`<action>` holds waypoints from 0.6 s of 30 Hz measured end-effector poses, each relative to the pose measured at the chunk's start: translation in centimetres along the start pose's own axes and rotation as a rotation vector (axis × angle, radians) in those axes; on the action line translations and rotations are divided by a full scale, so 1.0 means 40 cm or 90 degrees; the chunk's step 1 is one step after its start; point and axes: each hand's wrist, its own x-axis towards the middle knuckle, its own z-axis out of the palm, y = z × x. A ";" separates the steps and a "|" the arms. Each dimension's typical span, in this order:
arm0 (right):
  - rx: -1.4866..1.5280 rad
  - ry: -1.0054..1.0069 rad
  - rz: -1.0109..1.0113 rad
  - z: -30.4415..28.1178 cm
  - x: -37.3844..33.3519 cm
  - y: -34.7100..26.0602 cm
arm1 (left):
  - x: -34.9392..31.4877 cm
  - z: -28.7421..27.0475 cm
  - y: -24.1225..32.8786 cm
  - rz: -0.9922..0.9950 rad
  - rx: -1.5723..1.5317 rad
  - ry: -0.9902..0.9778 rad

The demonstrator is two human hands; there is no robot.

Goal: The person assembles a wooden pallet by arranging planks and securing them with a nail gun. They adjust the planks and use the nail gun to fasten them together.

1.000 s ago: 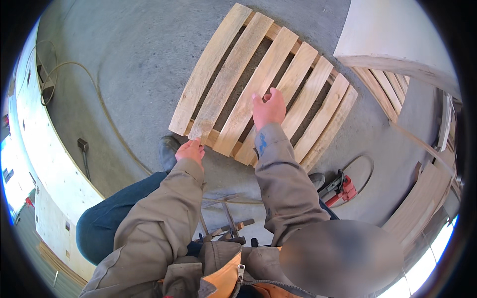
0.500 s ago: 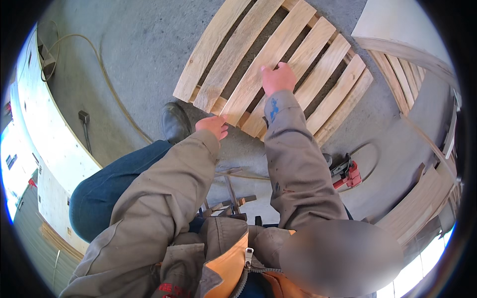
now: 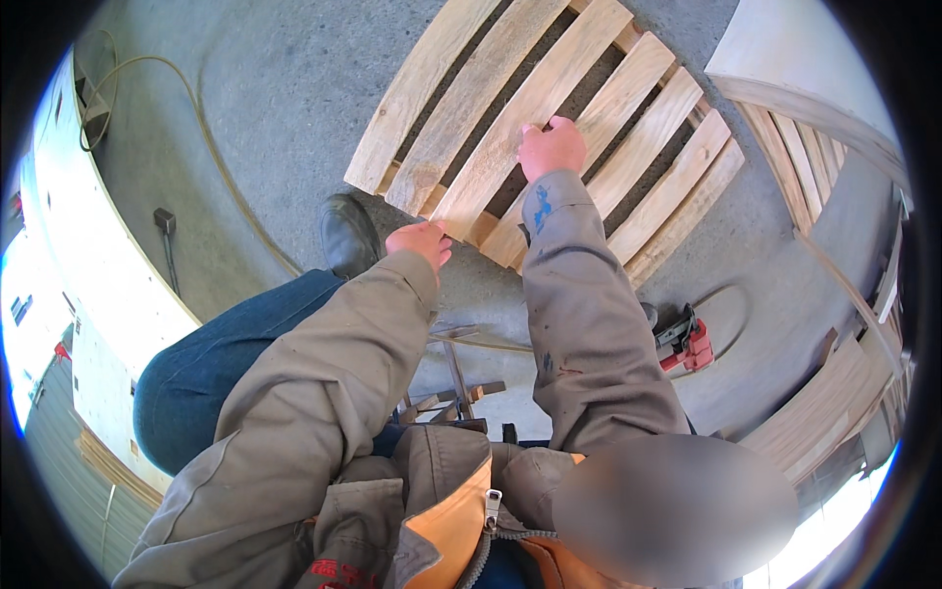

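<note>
A pallet-like frame of pale wooden slats (image 3: 453, 165) lies on the concrete floor in front of me, its slats side by side with gaps between them. My right hand (image 3: 551, 149) is closed around the right edge of a middle wooden slat (image 3: 538, 96), about halfway along it. At the near end of that same slat, my left hand (image 3: 420, 241) pinches the corner with curled fingers. The undersides of both grips are hidden. Crosspieces under the slats show only in the gaps.
A red and black tool (image 3: 695, 346) with a hose lies right of my arm. Another hose (image 3: 201, 123) curves across the floor at left. Pale boards (image 3: 108, 255) stand along the left; stacked slats (image 3: 819, 402) lie at right. My boot (image 3: 347, 236) is beside the frame.
The near end of the held slat has shifted slightly left, toward the neighbouring slat. Both hands keep about the same places on it. The view has moved a little.
</note>
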 end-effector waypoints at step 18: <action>0.050 0.012 -0.025 0.021 0.017 0.015 | 0.002 0.001 0.006 0.006 0.021 0.021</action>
